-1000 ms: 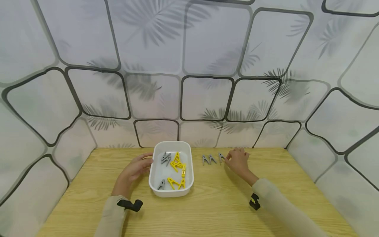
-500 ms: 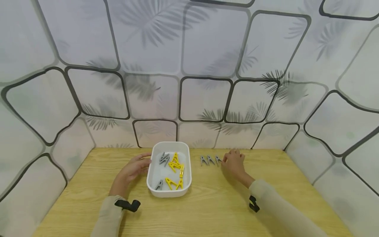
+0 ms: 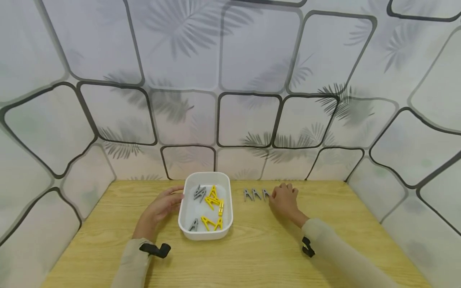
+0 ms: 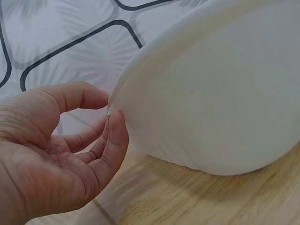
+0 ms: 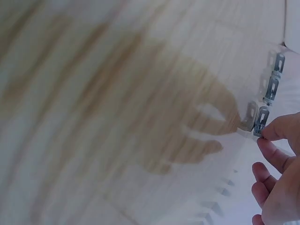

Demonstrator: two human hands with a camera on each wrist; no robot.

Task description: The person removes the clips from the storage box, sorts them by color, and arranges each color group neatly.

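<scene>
A white plastic tub (image 3: 205,236) stands on the table, with yellow clothespins (image 3: 212,202) and grey clothespins (image 3: 199,193) inside. My left hand (image 3: 162,206) touches the tub's left side with loosely bent fingers; the left wrist view has its fingertips against the outer wall (image 4: 201,103) near the rim. To the right of the tub, grey clothespins stand in a short row: one on the left (image 3: 247,195), one in the middle (image 3: 256,195), and one on the right (image 3: 265,194). My right hand (image 3: 284,202) pinches the right-hand one (image 5: 261,121) between thumb and finger.
The wooden table (image 3: 230,264) meets a patterned backdrop (image 3: 248,120) just behind the row and the tub. Side panels of the same pattern rise at left and right. A dark band with a camera mount (image 3: 155,250) sits on the left sleeve.
My right hand has brought the third grey clothespin left, closer to the other two in the row. The left hand stays at the tub. The head view has shifted slightly.
</scene>
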